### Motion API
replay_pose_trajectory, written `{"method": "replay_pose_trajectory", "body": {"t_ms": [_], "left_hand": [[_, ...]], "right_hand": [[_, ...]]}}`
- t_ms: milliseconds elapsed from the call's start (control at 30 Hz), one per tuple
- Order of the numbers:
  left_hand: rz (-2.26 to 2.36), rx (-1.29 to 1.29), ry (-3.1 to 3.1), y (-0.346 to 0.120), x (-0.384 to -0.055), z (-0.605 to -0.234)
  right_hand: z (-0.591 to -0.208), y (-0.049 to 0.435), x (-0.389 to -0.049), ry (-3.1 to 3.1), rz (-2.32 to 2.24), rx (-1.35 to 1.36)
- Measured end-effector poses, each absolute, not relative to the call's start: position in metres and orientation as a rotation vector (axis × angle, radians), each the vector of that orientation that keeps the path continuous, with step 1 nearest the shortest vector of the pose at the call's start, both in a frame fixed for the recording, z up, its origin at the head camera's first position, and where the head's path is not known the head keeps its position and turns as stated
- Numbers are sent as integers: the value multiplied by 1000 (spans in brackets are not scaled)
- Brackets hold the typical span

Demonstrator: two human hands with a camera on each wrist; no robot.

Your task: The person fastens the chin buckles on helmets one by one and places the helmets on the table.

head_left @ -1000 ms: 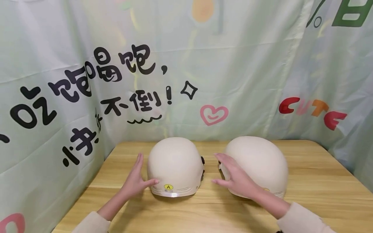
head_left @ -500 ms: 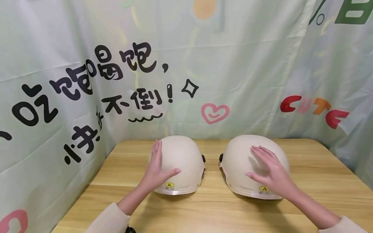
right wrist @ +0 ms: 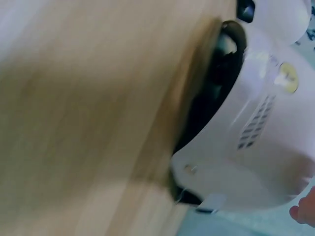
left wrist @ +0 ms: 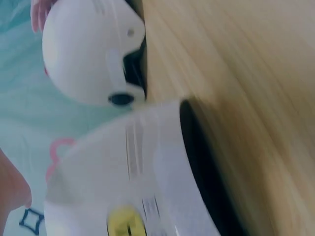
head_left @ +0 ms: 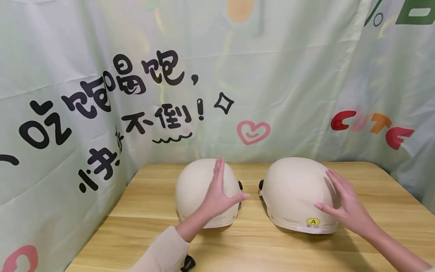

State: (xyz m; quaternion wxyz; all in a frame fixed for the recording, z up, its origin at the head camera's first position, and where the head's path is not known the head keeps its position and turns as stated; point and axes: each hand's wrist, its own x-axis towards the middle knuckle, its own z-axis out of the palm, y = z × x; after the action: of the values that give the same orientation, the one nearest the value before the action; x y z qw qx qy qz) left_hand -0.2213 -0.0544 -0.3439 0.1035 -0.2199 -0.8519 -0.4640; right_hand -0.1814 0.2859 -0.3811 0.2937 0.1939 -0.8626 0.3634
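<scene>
On the wooden table [head_left: 251,251], two pale helmets sit side by side, the left helmet [head_left: 192,185] and the right helmet [head_left: 293,190], domes up and rims down — a stance that probably keeps them steady without support. A gap separates them, with a black knob [head_left: 261,184] on the right helmet's inner side facing it; such spacing seems to leave room for fingers around either shell. Behind the table hangs a printed cloth [head_left: 289,79].

The left hand [head_left: 216,199] is held in front of the left helmet, fingers straight and pointing up, thumb spread wide toward the gap. It has hold of nothing, and the left wrist view shows its thumb apart from the shell. The right hand [head_left: 351,209] is at the right helmet's outer side, fingers extended, thumb stretched across the front near the yellow sticker [head_left: 313,221]. It too grips nothing — whether its fingertips touch the shell, I cannot tell. Both palms seem turned roughly inward, wide enough apart to frame the right helmet.
</scene>
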Motion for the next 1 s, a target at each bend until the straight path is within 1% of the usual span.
{"method": "replay_pose_trajectory", "body": {"t_ms": [167,433,700,1000], "left_hand": [[-1485,-703,-2537,-22,-214,-354],[-1496,-672,-2717,18,-205,-395],[-1586,-601,-2810,43,-204,-430],[-1595,-631,-2839,57,-203,-441]], "right_hand": [[-390,305,-183,-2358,1001,483],[-408,330,-184,-2538,1028,384],[-435,350,-179,-2673,1072,410],[-452,360,-176,-2694,991,412]]}}
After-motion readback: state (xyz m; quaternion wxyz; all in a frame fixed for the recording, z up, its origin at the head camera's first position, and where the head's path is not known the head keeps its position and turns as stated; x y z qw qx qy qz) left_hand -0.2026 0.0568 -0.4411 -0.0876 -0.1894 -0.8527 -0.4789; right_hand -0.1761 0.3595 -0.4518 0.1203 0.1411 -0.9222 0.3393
